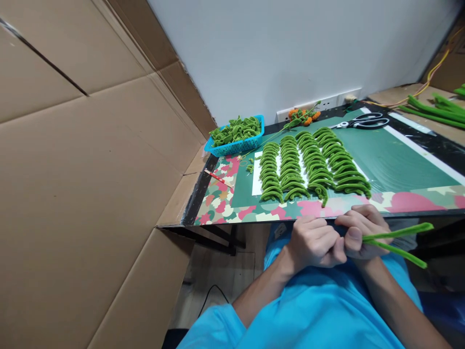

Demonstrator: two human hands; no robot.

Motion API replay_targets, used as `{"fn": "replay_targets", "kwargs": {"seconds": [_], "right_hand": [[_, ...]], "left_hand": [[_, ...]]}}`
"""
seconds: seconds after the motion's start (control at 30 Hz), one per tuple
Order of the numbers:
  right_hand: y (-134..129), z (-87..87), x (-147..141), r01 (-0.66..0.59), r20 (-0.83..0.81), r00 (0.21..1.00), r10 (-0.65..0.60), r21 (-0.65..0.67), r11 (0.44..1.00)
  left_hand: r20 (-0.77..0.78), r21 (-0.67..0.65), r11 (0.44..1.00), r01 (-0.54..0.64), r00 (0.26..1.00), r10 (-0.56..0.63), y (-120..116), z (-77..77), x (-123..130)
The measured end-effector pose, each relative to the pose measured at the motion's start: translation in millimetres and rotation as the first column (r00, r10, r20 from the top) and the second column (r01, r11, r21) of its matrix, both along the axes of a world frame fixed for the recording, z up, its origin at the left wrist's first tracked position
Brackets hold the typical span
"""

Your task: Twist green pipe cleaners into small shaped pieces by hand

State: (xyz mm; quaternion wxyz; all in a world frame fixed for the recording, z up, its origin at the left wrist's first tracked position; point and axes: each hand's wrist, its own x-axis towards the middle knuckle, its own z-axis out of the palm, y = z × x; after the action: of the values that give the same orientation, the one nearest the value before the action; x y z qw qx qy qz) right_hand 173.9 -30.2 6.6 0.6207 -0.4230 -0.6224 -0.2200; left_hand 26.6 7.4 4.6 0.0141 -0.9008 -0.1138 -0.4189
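White wall and a cardboard panel enclose the worktop, on which a green mat is laid. Head view, the only one supplied: four rows of curved green pieces lie across a white sheet, closely set and apparently finished as far as shaping goes. A blue basket at the far left is heaped with further bent pieces. Judged outstanding: the stems in hand, not laid down, and the long strips at the far right, straight and seemingly unworked. No final count can be established.

The stems are located off the near edge of the worktop, before the person's body. Right hand: grip closed firmly on them, thumb uppermost. Left hand: grip curled tight against the right; whether it also pinches the stems cannot be told. Condition of the stems: bright green, fuzzy, slender; two free ends spread in a narrow V, nearly straight, without visible damage. Their other portion is concealed by the fingers.
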Motion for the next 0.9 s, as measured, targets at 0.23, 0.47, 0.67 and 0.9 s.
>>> {"fn": "replay_targets", "kwargs": {"seconds": [0.23, 0.47, 0.67, 0.9], "right_hand": [[0.7, 0.6, -2.9, 0.022, -0.007, 1.000, -0.022, 0.002, 1.000], [0.0, 0.0, -2.8, 0.013, -0.014, 1.000, -0.013, -0.004, 1.000], [0.1, 1.2, -2.5, 0.018, 0.000, 1.000, -0.018, 0.002, 1.000], [0.0, 4.0, -3.3, 0.025, 0.014, 1.000, -0.025, 0.002, 1.000]], "left_hand": [[0.056, 0.052, 0.999, -0.014, 0.998, 0.011, -3.0, -8.5, 1.0], [0.011, 0.118, 0.988, -0.104, 0.995, 0.104, -7.3, -1.4, 2.0], [-0.043, 0.127, 0.984, -0.122, 0.991, 0.128, -7.5, -2.2, 2.4], [-0.012, 0.127, 0.986, -0.105, 0.994, 0.107, -7.7, 1.7, 1.4]]}}
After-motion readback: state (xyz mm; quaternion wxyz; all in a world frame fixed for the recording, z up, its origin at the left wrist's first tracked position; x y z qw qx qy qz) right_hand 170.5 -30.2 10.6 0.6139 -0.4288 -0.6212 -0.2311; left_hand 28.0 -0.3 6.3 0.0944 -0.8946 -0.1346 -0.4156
